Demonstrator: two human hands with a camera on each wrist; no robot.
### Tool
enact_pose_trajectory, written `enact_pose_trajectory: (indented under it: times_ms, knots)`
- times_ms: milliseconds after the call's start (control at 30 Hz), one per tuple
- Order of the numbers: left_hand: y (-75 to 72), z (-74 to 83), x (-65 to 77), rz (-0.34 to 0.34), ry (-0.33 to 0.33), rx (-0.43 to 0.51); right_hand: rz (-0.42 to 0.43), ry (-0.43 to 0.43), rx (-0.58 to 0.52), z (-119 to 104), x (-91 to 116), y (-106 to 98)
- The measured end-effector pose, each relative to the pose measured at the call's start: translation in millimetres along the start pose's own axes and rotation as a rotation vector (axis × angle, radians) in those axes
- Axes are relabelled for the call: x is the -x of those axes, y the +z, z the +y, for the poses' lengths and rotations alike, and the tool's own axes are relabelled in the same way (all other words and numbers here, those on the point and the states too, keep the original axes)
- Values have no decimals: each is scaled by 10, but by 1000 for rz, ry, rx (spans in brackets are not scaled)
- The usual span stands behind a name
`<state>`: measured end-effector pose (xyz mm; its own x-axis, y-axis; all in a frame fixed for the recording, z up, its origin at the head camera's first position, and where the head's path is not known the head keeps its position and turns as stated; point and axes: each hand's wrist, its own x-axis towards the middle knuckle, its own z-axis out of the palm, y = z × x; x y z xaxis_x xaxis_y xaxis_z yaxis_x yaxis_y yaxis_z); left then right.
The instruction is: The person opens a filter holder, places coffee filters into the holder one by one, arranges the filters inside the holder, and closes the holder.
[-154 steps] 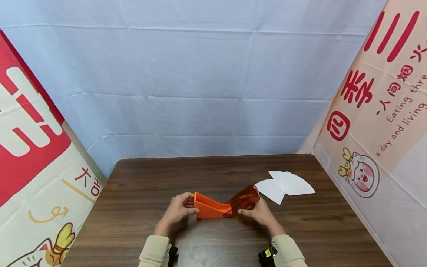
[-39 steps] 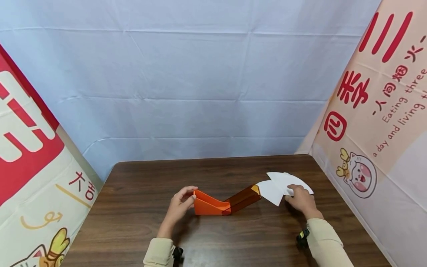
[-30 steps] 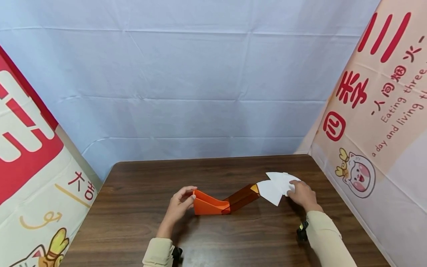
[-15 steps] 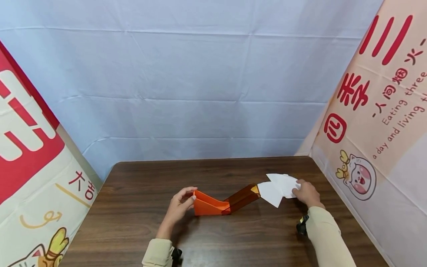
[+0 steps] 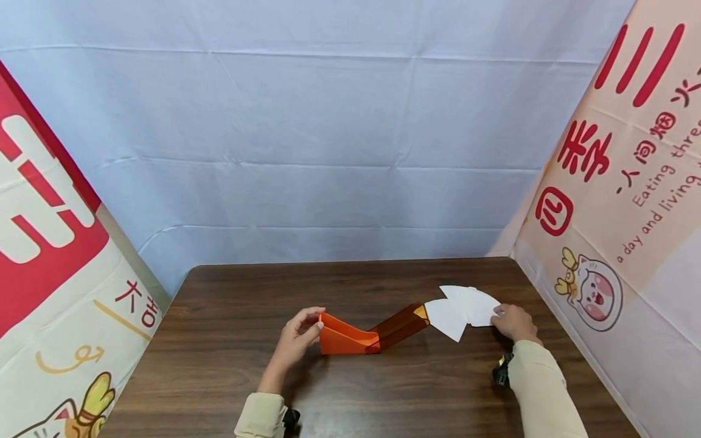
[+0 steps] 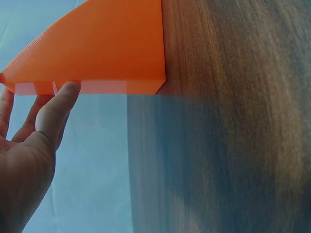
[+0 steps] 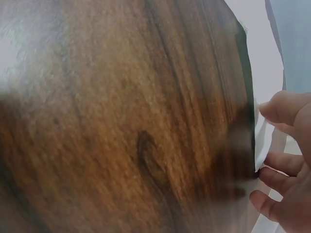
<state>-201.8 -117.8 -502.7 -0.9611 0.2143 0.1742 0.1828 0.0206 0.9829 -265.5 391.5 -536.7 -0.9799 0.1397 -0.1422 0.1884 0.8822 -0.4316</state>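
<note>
An orange plastic holder (image 5: 346,338), shaped like a case for cone coffee filters, stands on the table with its tall end to the left. Its see-through brown lid (image 5: 402,325) slants up on the right. Fingertips of my left hand (image 5: 292,340) rest against the tall end, and the thumb (image 6: 57,108) touches its outer wall in the left wrist view. White fan-shaped paper coffee filters (image 5: 471,305) lie overlapping at the right. My right hand (image 5: 516,322) pinches their right corner; in the right wrist view the white filter (image 7: 265,63) meets thumb and fingertips.
The dark wood table (image 5: 383,395) extends around both hands. A pale cloth (image 5: 328,152) hangs behind the table's back edge. Printed cloths (image 5: 652,255) hang at both sides.
Five seconds ago my right hand held the brown lid; it has let go and moved to the filters. Recently it slid rightward to their corner. My left hand stays at the holder.
</note>
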Motion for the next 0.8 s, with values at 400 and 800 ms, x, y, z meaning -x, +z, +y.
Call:
enact_pose_trajectory:
  times_ms: [400, 800]
  knots:
    - [7, -41, -19, 15, -10, -13, 35, -9, 27, -16, 16, -26]
    - [-19, -321, -72, 36, 26, -30, 226, -70, -52, -147, 57, -68]
